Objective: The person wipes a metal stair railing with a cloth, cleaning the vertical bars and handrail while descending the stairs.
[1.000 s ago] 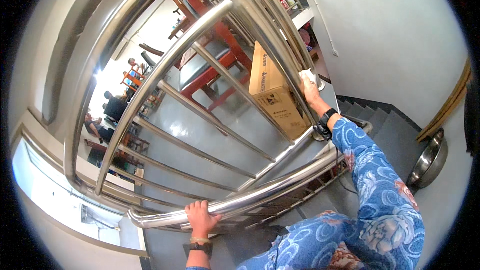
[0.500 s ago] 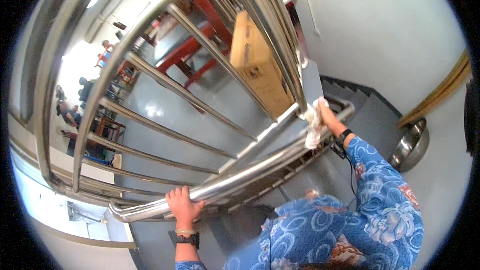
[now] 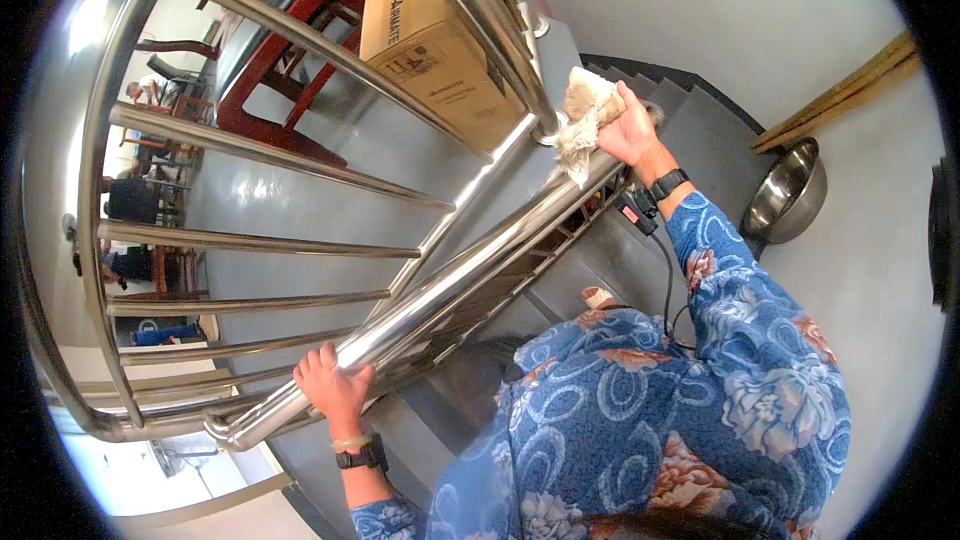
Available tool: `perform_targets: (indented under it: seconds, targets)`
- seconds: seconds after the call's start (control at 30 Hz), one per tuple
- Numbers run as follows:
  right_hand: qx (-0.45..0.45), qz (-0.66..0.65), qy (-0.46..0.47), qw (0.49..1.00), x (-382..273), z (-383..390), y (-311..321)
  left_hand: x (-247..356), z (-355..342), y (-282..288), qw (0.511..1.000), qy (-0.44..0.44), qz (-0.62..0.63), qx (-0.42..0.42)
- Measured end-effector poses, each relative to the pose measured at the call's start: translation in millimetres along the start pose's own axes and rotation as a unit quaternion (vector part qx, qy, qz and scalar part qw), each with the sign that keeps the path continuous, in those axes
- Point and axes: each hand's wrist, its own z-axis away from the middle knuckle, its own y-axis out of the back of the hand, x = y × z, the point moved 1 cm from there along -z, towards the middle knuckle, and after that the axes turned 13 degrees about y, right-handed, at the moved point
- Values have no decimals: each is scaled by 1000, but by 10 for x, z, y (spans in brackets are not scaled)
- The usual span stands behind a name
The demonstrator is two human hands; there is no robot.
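Note:
A thick, shiny steel handrail [image 3: 445,295] runs slantwise in front of me, from the lower left up toward the right. My left hand [image 3: 335,385] grips it near its lower end, with the fingers laid over the tube and the thumb out to one side. In my right hand [image 3: 630,130] is a crumpled off-white cloth [image 3: 585,125], held between thumb and fingers at the upper end of the rail. The cloth's lower part hangs by the tube; whether it presses on the metal I cannot tell.
Steel railing bars [image 3: 260,240] stand to the left. Behind them are a cardboard box [image 3: 440,70] and a dark red wooden chair [image 3: 280,70]. Grey stairs [image 3: 690,130] turn at the right, near a steel bowl [image 3: 785,190] and a bundle of straw-like stalks [image 3: 840,90].
My view has swung, so railing and box appear shifted left. My right hand has turned, and the bunched cloth now stands up above the fingers. The left hand remains on the handrail.

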Motion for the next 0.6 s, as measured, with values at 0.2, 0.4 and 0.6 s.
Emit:
perform_targets:
  seconds: [0.2, 0.4, 0.6]
  targets:
    - [-16, 251, 131, 959, -11, -356, -224, -9, 39, 28, 1000, -1, -13, 11]
    - [-142, 296, 221, 918, 61, -713, -1292, -27, 9, 17, 999, -13, 13, 31]
    - [-22, 544, 249, 801, 511, -907, -171, 78, -39, 64, 1000, -3, 13, 20]
